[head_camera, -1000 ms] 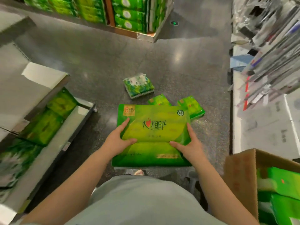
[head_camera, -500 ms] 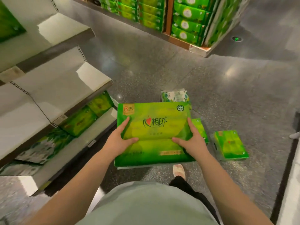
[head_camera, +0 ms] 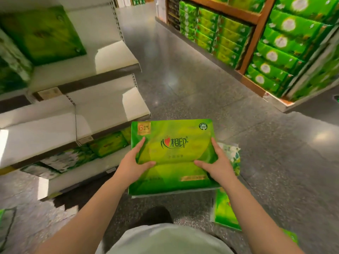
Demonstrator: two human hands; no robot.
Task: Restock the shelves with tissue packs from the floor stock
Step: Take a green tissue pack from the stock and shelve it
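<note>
A large green tissue pack (head_camera: 172,149) is held flat in front of me at waist height. My left hand (head_camera: 133,165) grips its left side, thumb on top. My right hand (head_camera: 218,165) grips its right side the same way. To my left stands a white shelf unit (head_camera: 102,105). Its middle boards are mostly bare. Green packs (head_camera: 108,143) lie on its bottom board, and a big green pack (head_camera: 42,33) sits on the top left board.
More tissue packs lie on the grey floor: a white-green one (head_camera: 232,153) behind my right hand and a green one (head_camera: 224,211) below it. A wooden display (head_camera: 256,33) stacked with green packs stands at the far right across the aisle.
My view has turned left and risen, so the shelf unit and the far display now fill more of the scene. Both hands keep the same grip on the pack.
</note>
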